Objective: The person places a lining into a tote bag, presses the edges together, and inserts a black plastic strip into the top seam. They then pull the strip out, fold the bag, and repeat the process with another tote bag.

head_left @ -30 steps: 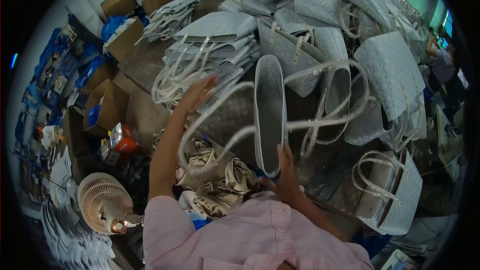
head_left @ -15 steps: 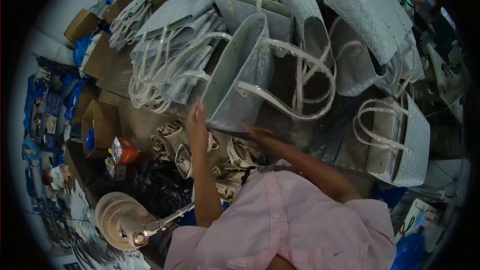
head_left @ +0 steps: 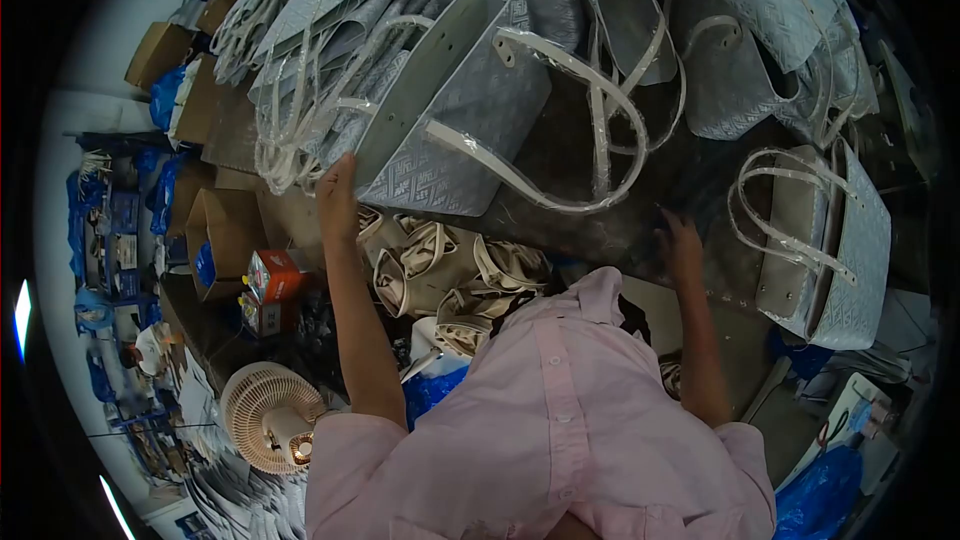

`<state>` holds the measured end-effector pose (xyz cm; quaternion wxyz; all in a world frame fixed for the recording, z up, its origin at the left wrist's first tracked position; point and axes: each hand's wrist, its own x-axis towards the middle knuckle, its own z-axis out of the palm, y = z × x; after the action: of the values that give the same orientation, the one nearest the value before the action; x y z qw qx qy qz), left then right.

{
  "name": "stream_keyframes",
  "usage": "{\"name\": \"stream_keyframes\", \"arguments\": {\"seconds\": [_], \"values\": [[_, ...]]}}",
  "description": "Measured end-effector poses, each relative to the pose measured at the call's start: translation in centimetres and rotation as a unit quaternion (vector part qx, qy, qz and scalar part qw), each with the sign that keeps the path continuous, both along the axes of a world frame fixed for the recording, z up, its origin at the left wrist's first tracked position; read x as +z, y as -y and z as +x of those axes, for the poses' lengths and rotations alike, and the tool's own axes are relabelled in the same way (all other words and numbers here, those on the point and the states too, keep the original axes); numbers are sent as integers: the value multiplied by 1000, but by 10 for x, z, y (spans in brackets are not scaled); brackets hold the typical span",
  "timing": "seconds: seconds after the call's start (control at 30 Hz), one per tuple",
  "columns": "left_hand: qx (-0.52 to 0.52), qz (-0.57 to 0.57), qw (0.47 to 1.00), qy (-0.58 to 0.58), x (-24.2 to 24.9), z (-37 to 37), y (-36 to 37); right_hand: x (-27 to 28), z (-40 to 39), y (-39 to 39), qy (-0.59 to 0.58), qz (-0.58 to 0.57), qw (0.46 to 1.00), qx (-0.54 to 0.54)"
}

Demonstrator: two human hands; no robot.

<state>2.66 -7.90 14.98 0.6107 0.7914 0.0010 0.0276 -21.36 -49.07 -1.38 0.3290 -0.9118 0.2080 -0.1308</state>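
A silvery patterned handbag [head_left: 465, 125] lies tilted on the dark tabletop, its mouth facing up and left and its pale strap looping to the right. My left hand [head_left: 337, 185] grips the bag's lower left corner. Over the dark table to the right of the bag, my right hand [head_left: 680, 240] is off it, fingers apart and holding nothing. Another silver handbag [head_left: 850, 240] stands to the right with its straps up. Flat silver bags [head_left: 345, 0] with plastic-wrapped straps are stacked behind my left hand.
More silver bags [head_left: 765, 0] are heaped at the back. Beige cloth pouches [head_left: 430, 260] lie below the table's near edge. An orange box [head_left: 275, 276], an open carton [head_left: 225, 230] and a fan [head_left: 265, 415] are at the left; blue plastic [head_left: 825, 490] is at lower right.
My right hand has let go of the bag and moved right. The bag has turned, showing more of its patterned side, and my left hand has shifted left with its corner. The view has shifted.
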Motion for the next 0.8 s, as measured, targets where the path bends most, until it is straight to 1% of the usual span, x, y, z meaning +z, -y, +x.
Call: {"name": "stream_keyframes", "arguments": {"seconds": [0.07, 0.13, 0.2, 0.27, 0.3, 0.33, 0.37, 0.4, 0.43, 0.47, 0.5, 0.53, 0.57, 0.6, 0.63, 0.7, 0.77, 0.8], "values": [[-7, -3, 1000, -10, -3, 3, -2, -7, 4, 0, -51, -106, 992, 43], [-14, -6, 1000, -19, 1, -1, -1, -3, 6, 1, -49, -109, 991, 53], [39, 39, 998, 43, 6, -12, 12, -3, 11, 1, -50, -116, 990, 57], [103, -134, 986, 15, -2, -22, 19, -4, 4, 8, -53, -100, 989, 95], [144, -180, 973, -6, -8, -33, 23, -5, 0, 11, -39, -53, 994, 87], [147, -182, 972, -17, -25, -40, 16, -3, -1, 14, -19, -9, 997, 77], [153, -182, 971, -23, -47, -51, 9, 4, -2, 14, 10, 31, 998, 45], [60, 133, 989, 11, -69, -71, 2, 10, -4, 16, 44, 71, 996, 18], [-41, 433, 898, 57, -92, -84, -3, 7, -11, 21, 37, 65, 997, 5], [-7, 204, 976, -79, -120, -96, 9, 0, -16, 23, 28, 61, 997, -34], [31, -39, 976, -213, -139, -114, 30, -5, -21, 23, 20, 58, 996, -70], [-59, -11, 964, -258, -141, -126, 54, -9, -24, 22, 17, 55, 996, -75], [-147, 16, 943, -299, -141, -134, 80, -11, -27, 22, 12, 28, 995, -99], [-253, 70, 930, -257, -138, -137, 105, -12, -30, 21, 6, 1, 993, -121], [-353, 124, 903, -210, -136, -139, 130, -12, -30, 19, 2, -2, 993, -120], [-442, 126, 867, -194, -143, -140, 177, -14, -27, 19, 3, -12, 984, -178], [-493, 154, 854, -66, -166, -143, 219, -30, -26, 30, 19, 2, 983, -182], [-488, 183, 853, -7, -178, -147, 238, -35, -27, 34, 39, 16, 982, -185]]}}
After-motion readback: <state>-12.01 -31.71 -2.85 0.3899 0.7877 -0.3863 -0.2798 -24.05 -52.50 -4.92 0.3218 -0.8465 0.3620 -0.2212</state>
